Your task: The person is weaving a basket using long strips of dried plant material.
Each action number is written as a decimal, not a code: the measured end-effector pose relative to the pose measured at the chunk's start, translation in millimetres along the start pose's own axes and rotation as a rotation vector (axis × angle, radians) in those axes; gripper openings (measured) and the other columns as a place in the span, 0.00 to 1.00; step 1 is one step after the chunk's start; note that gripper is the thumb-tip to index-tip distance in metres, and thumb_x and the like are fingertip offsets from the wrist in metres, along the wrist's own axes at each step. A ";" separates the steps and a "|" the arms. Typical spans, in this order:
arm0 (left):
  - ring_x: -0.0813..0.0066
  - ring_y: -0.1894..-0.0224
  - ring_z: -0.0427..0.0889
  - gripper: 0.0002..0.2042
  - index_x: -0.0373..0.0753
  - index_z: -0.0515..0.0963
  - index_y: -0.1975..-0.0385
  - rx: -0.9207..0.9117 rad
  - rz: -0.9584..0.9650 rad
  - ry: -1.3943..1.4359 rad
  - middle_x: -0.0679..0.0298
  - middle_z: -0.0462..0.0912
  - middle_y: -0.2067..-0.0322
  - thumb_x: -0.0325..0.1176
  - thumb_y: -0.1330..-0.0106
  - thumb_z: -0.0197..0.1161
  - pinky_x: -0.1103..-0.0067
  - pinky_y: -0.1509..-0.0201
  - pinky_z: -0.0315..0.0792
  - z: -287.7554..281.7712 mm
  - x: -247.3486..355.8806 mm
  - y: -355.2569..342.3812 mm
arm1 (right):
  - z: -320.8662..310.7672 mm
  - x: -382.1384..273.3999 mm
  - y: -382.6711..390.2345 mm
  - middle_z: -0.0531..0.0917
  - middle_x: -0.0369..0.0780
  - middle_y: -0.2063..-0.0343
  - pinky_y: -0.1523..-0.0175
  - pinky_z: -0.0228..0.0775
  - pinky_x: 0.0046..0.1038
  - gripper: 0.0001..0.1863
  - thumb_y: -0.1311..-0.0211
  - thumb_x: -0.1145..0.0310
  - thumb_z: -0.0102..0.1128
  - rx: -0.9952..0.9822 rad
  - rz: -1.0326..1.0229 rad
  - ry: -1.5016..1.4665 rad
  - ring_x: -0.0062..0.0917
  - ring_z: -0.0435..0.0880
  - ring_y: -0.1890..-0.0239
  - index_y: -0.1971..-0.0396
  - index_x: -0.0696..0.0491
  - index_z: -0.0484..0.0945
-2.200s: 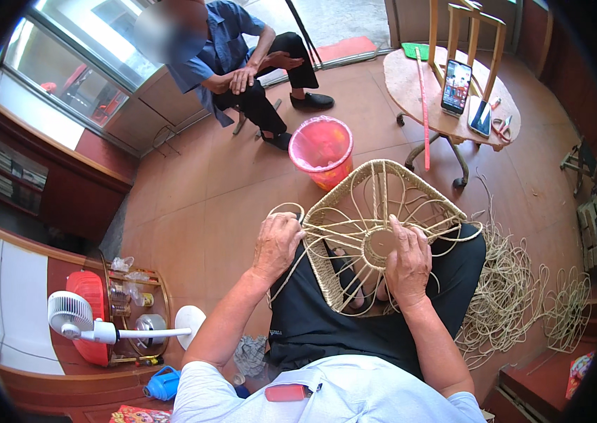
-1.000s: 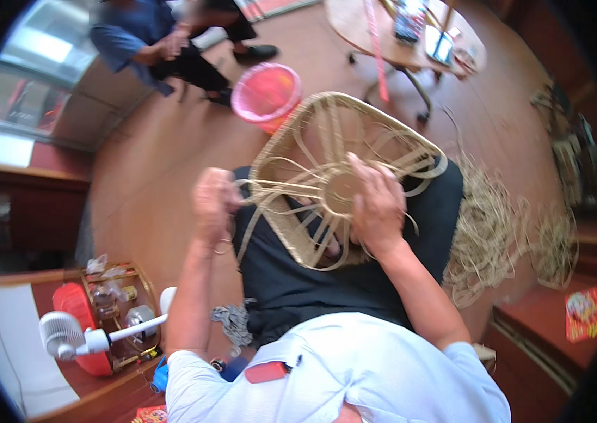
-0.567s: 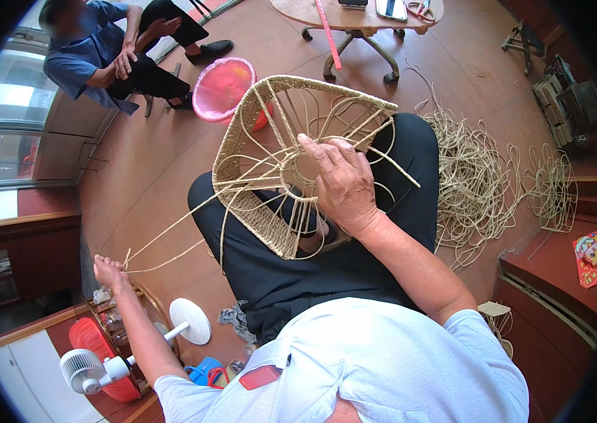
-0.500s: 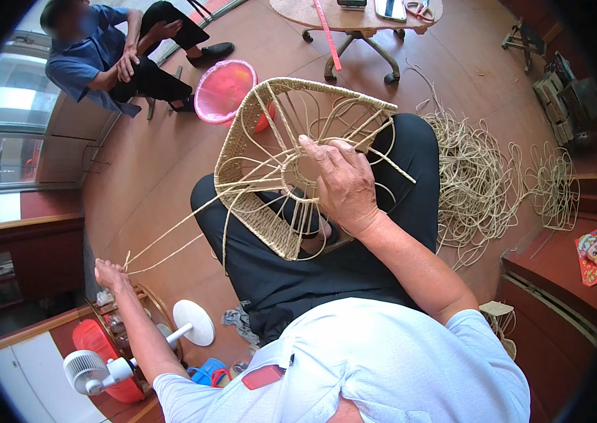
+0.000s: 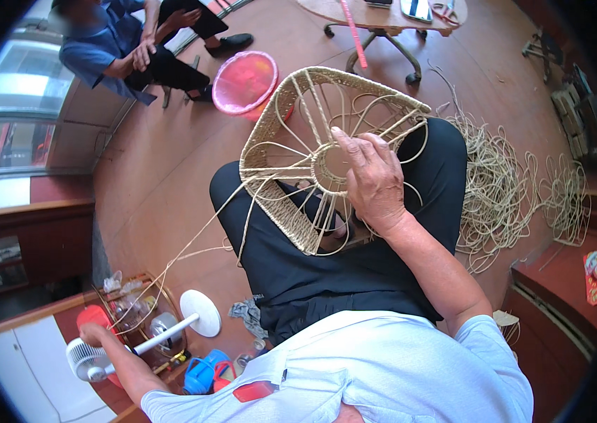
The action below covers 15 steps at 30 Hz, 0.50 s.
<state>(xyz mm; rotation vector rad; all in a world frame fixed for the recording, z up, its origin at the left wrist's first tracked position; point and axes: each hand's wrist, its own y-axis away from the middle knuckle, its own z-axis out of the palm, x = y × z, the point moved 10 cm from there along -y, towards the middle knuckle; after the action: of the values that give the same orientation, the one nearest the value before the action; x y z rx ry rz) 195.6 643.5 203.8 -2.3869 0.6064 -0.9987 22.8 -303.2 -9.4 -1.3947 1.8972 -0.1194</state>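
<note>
A woven straw-coloured frame point(image 5: 286, 224) rests across my dark-trousered thighs point(image 5: 432, 169), with cords radiating from a round centre ring point(image 5: 321, 169). My right hand point(image 5: 374, 180) grips the frame at that ring, fingers bent over it. Out at the lower left, my left hand point(image 5: 95, 333) is closed on thin cords point(image 5: 189, 244) stretched down from the frame's left side. A short loose loop of cord hangs below the frame's left corner.
Seated person in blue shirt point(image 5: 105, 49), pink lined bucket point(image 5: 242, 81), round table point(image 5: 319, 8) with phone and scissors, cord heaps point(image 5: 496, 197) at right, white fan point(image 5: 87, 356), red rack point(image 5: 90, 317), blue object point(image 5: 203, 374), cabinets point(image 5: 13, 233), red step point(image 5: 552, 296).
My left hand has pulled the cords out leftward and down from the frame, and now sits lower still. My right hand stays at the ring. The view has shifted with my head.
</note>
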 end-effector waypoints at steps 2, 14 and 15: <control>0.37 0.45 0.92 0.23 0.35 0.90 0.45 -0.426 0.601 -0.473 0.42 0.93 0.48 0.46 0.30 0.67 0.49 0.41 0.82 37.9 44.0 8.8 | 6.3 -8.2 -2.6 0.85 0.42 0.46 0.30 0.75 0.45 0.41 0.41 0.82 0.61 0.006 -0.033 -0.054 0.41 0.81 0.36 0.24 0.46 0.78; 0.54 0.54 0.89 0.14 0.36 0.85 0.46 -1.066 1.258 0.659 0.54 0.89 0.56 0.35 0.26 0.74 0.62 0.43 0.81 -129.8 240.9 654.1 | -14.1 -33.3 -8.8 0.80 0.36 0.33 0.22 0.62 0.46 0.33 0.38 0.76 0.68 0.077 -0.126 0.268 0.39 0.75 0.25 0.31 0.39 0.84; 0.54 0.56 0.89 0.15 0.37 0.84 0.45 -1.118 1.220 0.642 0.55 0.89 0.57 0.36 0.26 0.74 0.61 0.45 0.81 -126.1 238.8 659.4 | -6.3 -37.6 -11.8 0.81 0.37 0.34 0.22 0.62 0.45 0.32 0.36 0.76 0.67 0.019 -0.185 0.198 0.38 0.76 0.25 0.31 0.39 0.85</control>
<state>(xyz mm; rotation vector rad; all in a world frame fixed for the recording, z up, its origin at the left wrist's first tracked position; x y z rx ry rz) 114.4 -41.8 26.2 -1.5486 2.9435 -0.8279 32.2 -278.1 20.2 -1.5933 1.9159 -0.3773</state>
